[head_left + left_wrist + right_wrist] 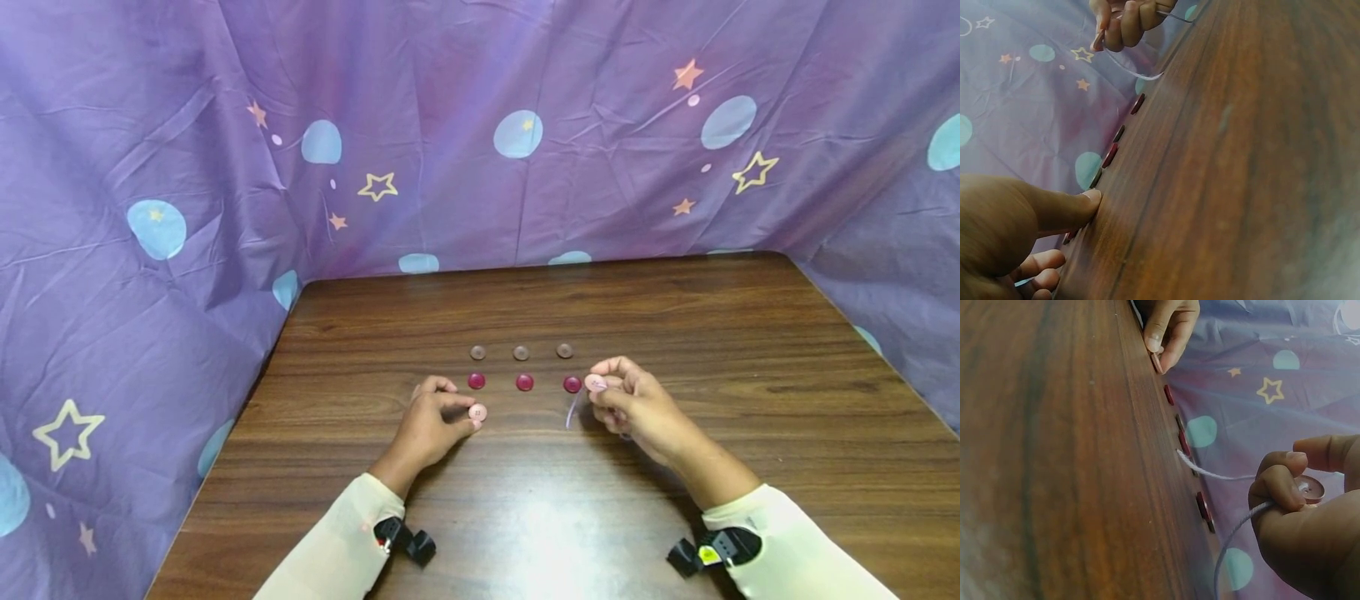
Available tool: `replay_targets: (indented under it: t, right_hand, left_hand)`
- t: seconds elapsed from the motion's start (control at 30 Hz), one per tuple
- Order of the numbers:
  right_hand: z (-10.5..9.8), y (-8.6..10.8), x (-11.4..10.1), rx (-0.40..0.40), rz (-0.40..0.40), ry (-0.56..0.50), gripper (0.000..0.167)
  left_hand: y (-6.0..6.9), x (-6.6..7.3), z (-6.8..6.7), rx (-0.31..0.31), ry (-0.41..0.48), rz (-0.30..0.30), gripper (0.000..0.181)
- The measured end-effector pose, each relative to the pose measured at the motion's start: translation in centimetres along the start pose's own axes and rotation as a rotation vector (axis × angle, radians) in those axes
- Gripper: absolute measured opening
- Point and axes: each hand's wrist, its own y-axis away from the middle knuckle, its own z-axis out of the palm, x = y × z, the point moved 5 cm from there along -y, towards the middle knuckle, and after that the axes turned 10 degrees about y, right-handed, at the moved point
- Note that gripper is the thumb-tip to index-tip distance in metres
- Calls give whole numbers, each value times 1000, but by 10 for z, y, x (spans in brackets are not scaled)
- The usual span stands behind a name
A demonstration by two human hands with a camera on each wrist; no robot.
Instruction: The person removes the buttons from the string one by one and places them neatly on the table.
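Observation:
My left hand (429, 427) pinches a pink button (477, 412) by its edges between thumb and forefinger, down at the tabletop. Raised a little at the right, my right hand (637, 410) holds a second pink button (1311, 489) and a thin pale purple cord (1229, 544). One end of the cord hangs loose in front of the fingers; another length trails below the hand. Whether it passes through the button's holes is hard to tell. A row of maroon buttons (524, 382) lies between the hands, the rightmost close to the right hand's fingertips.
Behind the maroon row, brown buttons (521, 353) lie in a matching line. Everything stands on a dark wood-grain table (360, 333). A purple curtain (450, 167) with stars and blue spots hangs along its back and sides.

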Motion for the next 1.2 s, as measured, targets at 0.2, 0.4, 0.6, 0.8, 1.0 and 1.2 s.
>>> replay_targets:
  t: [0.2, 0.4, 0.6, 0.8, 1.0, 1.2]
  right_hand:
    - [-1, 3, 0, 4, 15, -34, 18]
    - [-1, 1, -1, 16, 27, -11, 14]
    - [-1, -1, 0, 7, 28, -24, 26]
    - [0, -1, 1, 13, 25, 34, 25]
    - [0, -1, 0, 14, 0, 125, 28]
    - [0, -2, 2, 5, -16, 158, 32]
  left_hand:
    - [0, 0, 0, 1, -4, 1, 30]
    - [-1, 1, -1, 11, -7, 5, 31]
    - [-2, 2, -4, 51, 34, -4, 33]
    - [-2, 1, -5, 74, 43, -26, 38]
    - [-3, -1, -6, 106, 88, -68, 44]
    - [-3, -2, -8, 158, 115, -52, 49]
